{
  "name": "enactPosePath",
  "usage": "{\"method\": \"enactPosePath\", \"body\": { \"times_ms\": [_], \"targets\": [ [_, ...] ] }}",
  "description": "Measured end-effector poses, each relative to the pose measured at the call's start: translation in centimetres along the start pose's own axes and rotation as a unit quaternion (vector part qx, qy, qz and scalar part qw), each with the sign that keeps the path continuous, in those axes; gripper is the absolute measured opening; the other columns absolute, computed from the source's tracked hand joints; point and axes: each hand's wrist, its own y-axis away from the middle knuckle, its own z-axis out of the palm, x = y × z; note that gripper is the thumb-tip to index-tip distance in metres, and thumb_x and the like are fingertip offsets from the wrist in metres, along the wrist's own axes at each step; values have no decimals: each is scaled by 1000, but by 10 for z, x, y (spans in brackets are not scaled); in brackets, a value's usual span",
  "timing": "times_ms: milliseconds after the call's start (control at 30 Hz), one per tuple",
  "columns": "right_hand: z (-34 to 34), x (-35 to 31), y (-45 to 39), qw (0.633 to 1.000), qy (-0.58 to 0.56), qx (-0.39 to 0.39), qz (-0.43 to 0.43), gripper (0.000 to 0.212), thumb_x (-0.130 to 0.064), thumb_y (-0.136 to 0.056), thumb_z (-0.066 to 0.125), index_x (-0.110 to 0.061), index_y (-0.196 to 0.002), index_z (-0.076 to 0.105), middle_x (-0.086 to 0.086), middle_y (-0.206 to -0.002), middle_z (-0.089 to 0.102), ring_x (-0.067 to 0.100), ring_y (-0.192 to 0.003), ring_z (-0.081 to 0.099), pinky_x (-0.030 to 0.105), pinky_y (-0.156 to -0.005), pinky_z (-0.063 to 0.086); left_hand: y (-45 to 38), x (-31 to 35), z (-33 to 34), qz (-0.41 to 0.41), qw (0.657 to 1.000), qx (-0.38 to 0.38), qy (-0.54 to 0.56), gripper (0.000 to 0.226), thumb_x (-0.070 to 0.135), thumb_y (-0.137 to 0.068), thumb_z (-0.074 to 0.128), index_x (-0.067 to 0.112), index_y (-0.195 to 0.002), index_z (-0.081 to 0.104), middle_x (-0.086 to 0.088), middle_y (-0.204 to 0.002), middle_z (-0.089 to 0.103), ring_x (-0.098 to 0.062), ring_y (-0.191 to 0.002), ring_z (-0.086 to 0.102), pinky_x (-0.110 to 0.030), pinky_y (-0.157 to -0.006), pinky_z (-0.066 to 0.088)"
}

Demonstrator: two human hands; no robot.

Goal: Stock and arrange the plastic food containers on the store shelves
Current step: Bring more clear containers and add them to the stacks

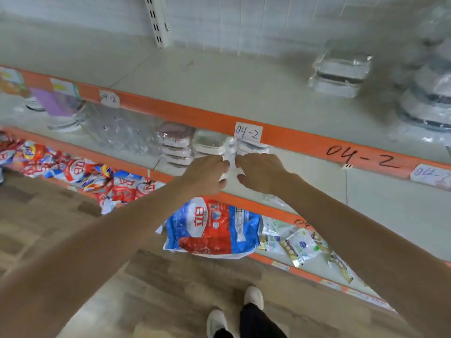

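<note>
Far left, middle shelf (317, 181): bowls under a purple card (52, 103), then loose clear packs (122, 132), then a stack of wrapped pink-lidded containers (175, 145), all pushed back from the front lip, prob so same goods sit grouped in a row

Centre: left hand (207, 175) and right hand (258, 172) meet at the wrapped container pack (220, 145), which sits on the middle shelf just right of the pink stack, partly tucked under the orange rail w/ the "04-2" tag (248, 133). Both hands have fingers curled, pinching the gathered plastic wrap btwn them; looks like they hold the loose wrap since it gives a grip w/o crushing the lids. Exact fingertip contact is blurred

Likely step: sliding the pack snug beside its neighbours; the low rail above leaves little room, so it may snag

Right, top shelf: two stacked containers (340, 74) and round ones (429, 103) near the back. Below: detergent bag (212, 228) hanging over the bottom shelf edge
</note>
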Motion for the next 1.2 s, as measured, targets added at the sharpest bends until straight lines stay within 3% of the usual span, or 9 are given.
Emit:
{"method": "enactPosePath", "body": {
  "times_ms": [133, 333, 567, 833, 1033, 1100, 1200],
  "targets": [
    [61, 1, 2, 995, -73, -59, 33, 35, -28, -94, 47, -14, -126, 46, 7, -122, 55, 30, -111, 54, 35, -81, 41, 9, 5, 48, -22, 995, -90, 20, 33, 25, -89, 55, 11, -119, 54, -6, -114, 56, -26, -106, 55, -34, -82, 45],
    [147, 36, 14, 969, -199, -86, 118, 34, -19, -91, 52, -12, -124, 49, 8, -119, 52, 30, -111, 53, 35, -82, 43, -15, 26, 121, -68, 977, -175, 98, 37, 21, -88, 58, 11, -123, 53, -10, -120, 54, -27, -113, 52, -33, -89, 43],
    [201, 95, 32, 947, -251, -37, 195, 41, -17, -90, 53, -9, -130, 46, 9, -128, 45, 25, -122, 39, 36, -91, 38, -72, 63, 171, -56, 983, -121, 127, 49, 20, -87, 60, 7, -132, 46, -13, -126, 45, -29, -116, 46, -37, -96, 39],
    [219, 139, 28, 966, -161, 76, 190, 55, -20, -85, 59, -7, -136, 41, 8, -139, 37, 27, -125, 33, 34, -95, 29, -98, 89, 202, -105, 973, -93, 183, 53, 18, -86, 60, 4, -132, 40, -15, -125, 42, -30, -116, 45, -37, -96, 38],
    [224, 162, -3, 977, -126, 9, 170, 98, -41, -80, 68, -6, -149, 7, 10, -157, 5, 24, -145, 3, 34, -115, 6, -100, 88, 208, -98, 973, -101, 183, 54, 20, -86, 60, 5, -134, 38, -13, -125, 43, -27, -115, 46, -35, -93, 39],
    [227, 167, -10, 977, -122, -13, 172, 102, -41, -80, 69, -6, -149, 3, 10, -157, 5, 24, -145, 3, 34, -116, 4, -101, 90, 209, -94, 972, -105, 185, 54, 20, -86, 60, 5, -133, 38, -14, -124, 43, -28, -115, 45, -35, -92, 38],
    [227, 170, -14, 975, -134, -15, 177, 104, -38, -75, 75, -5, -148, 8, 12, -150, 20, 28, -140, 18, 33, -115, 13, -103, 96, 211, -87, 972, -111, 186, 53, 20, -86, 61, 3, -131, 39, -14, -123, 42, -28, -114, 45, -33, -90, 36]
  ]
}}
